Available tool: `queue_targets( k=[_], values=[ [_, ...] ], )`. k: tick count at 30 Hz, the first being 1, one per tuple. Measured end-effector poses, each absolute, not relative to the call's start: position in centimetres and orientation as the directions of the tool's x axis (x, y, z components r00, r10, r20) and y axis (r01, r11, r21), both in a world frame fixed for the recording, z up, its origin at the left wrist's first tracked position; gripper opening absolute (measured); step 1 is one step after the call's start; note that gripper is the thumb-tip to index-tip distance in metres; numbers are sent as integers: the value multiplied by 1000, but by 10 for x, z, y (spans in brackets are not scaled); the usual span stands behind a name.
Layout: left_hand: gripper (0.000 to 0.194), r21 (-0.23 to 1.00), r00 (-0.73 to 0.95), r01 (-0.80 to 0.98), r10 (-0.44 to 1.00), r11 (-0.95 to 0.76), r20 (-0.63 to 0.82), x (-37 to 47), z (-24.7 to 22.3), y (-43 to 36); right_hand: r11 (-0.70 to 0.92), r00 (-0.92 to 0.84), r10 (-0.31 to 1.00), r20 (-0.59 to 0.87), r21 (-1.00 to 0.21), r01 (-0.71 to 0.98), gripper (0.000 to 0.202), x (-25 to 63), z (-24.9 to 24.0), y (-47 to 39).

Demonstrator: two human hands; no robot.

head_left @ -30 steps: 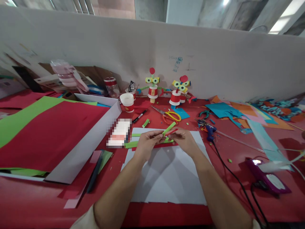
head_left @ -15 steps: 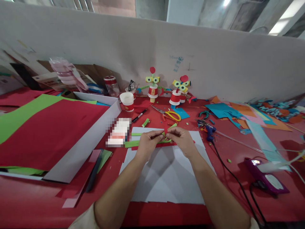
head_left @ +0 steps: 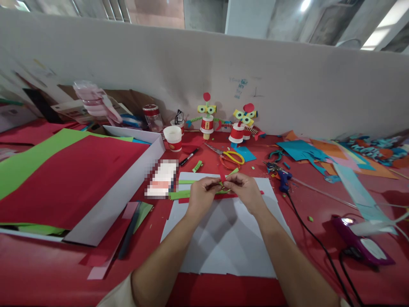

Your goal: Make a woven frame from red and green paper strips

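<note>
Above the back part of a white sheet (head_left: 223, 243), my left hand (head_left: 204, 194) and my right hand (head_left: 244, 189) meet fingertip to fingertip. Both are closed in a pinch on a small piece where a red paper strip (head_left: 223, 176) and a green paper strip (head_left: 234, 172) cross. The red strip points up between the fingers. Beneath my hands, more green strips (head_left: 179, 195) and a long red strip (head_left: 184, 200) lie across the sheet. My fingers partly hide the crossing.
Scissors (head_left: 234, 157), a marker (head_left: 189, 157) and paper-cup figures (head_left: 207, 123) stand or lie behind the sheet. A box with coloured paper (head_left: 76, 179) is at left, beside a phone (head_left: 162, 179). A glue gun (head_left: 283, 179) and purple power strip (head_left: 364, 243) are at right.
The whole view has shifted slightly, with things now a little lower and further right. My hands still pinch the strips, and the red strip's upper end sits slightly differently.
</note>
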State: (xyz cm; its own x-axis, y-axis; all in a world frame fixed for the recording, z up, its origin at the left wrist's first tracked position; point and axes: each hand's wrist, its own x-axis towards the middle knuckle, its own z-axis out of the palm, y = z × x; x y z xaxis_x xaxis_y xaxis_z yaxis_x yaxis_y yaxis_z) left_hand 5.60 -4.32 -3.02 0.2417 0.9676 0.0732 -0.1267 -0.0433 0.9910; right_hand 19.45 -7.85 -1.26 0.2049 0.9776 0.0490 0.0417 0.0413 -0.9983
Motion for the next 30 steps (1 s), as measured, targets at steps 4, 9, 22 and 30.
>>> queue_targets(
  k=[4, 9, 22, 30],
  values=[
    [12, 991, 246, -74, 961, -110, 125, 55, -32, -43, 54, 217, 974, 61, -998, 37, 17, 193, -11, -79],
    [10, 989, 281, -78, 949, -127, 144, 55, -34, -42, 76, 219, 973, 79, -997, 26, 22, 192, -12, -80],
    [10, 976, 183, -204, 976, -79, 118, 55, -26, -42, 25, 324, 945, -43, -979, -203, 29, 174, -17, -83],
    [14, 915, 180, -399, 983, 56, 19, 62, -20, -50, 65, 370, 926, -79, -930, -362, 24, 161, -16, -85]
  ],
)
